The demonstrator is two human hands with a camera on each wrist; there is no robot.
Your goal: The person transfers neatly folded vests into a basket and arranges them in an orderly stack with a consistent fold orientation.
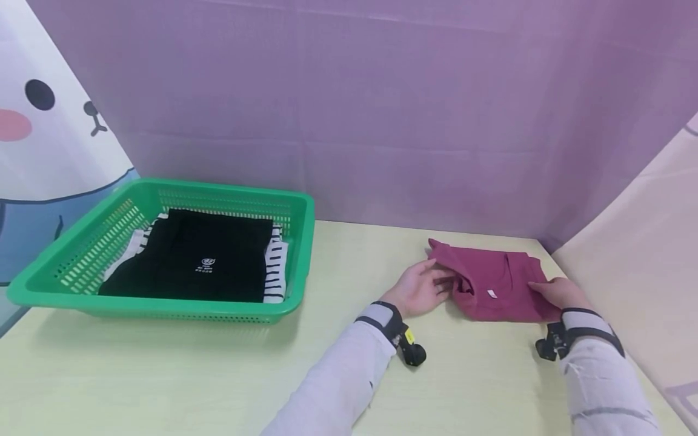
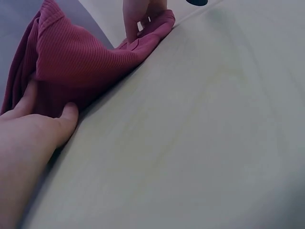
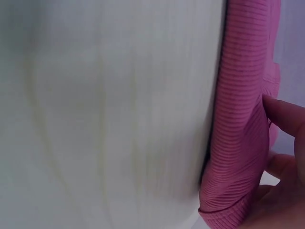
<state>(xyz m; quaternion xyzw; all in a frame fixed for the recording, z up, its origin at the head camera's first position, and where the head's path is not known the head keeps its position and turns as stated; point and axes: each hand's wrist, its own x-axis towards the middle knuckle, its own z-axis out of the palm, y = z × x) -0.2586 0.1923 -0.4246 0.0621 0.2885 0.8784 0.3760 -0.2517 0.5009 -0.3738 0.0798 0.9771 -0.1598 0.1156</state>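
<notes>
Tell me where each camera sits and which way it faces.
Head: worn on the head, facing forward and down at the basket, garment and table; left hand, right hand and sleeves show.
Left wrist: worn there, looking across the table at the garment; left hand at lower left, right hand at top.
Right wrist: worn there, looking close at the garment and table; right hand at right edge.
Shared: both wrist views show the garment, table and right hand.

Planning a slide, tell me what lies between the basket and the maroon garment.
Head view: bare tabletop, then the left hand, touching the maroon garment.
</notes>
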